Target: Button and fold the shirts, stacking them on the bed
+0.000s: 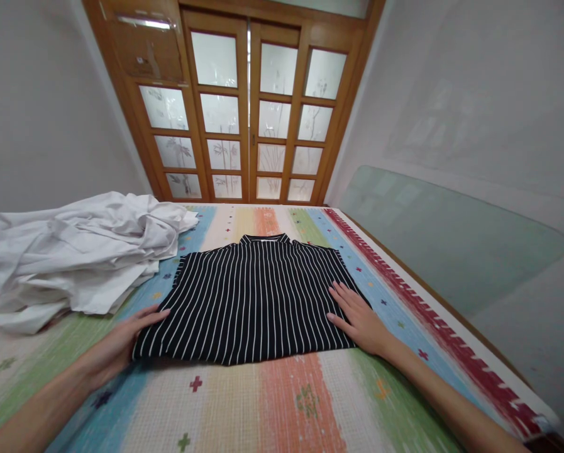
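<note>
A black shirt (258, 302) with white stripes lies folded on the bed, its collar pointing away from me. My left hand (128, 336) is at the shirt's near left corner. The thumb and a finger rest over the edge, while the other fingers are partly hidden beneath the fabric, so the hand is closed on the corner. On the shirt's right side, my right hand (357, 318) lies flat with its fingers stretched out, palm down on the fabric.
A heap of white cloth (83, 251) lies to the left. Under everything is a multicoloured striped bed cover (229, 402). A pale green panel (442, 226) stands along the right wall, and wooden doors with glass panes (248, 113) close off the far end.
</note>
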The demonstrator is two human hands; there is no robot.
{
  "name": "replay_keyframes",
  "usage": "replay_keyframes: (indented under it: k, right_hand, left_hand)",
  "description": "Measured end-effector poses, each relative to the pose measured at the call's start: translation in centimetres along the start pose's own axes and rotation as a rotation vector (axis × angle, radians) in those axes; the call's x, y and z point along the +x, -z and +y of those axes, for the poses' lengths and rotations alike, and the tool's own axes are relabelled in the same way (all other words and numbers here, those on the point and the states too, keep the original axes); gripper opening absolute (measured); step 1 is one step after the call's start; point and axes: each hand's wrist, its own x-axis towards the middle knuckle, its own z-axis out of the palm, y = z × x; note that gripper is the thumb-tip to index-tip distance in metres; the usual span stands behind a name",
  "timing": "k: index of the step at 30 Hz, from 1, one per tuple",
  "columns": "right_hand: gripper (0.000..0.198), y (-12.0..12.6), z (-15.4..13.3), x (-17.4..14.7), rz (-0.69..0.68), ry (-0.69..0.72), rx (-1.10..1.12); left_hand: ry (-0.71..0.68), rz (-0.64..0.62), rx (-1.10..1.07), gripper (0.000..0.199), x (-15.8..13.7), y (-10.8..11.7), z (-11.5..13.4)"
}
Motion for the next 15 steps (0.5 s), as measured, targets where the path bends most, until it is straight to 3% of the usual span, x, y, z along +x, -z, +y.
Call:
replay_keyframes:
  k: [5, 10, 15]
  right_hand:
    - [0.07, 0.2, -0.1, 0.1, -0.021, -0.005, -0.001]
    - [0.07, 0.4, -0.2, 0.1, -0.024, -0.01, 0.006]
    - [0.069, 0.3, -0.2, 0.1, -0.017, -0.001, 0.011]
  left_hand:
    - [-0.008, -0.04, 0.04, 0.038, -0.8, -0.1, 1.1]
    - [0.032, -0.028, -0.017, 0.032, -0.3, 0.1, 0.0]
    - [0.074, -0.116, -0.054, 0.031, -0.3, -0.6, -0.7]
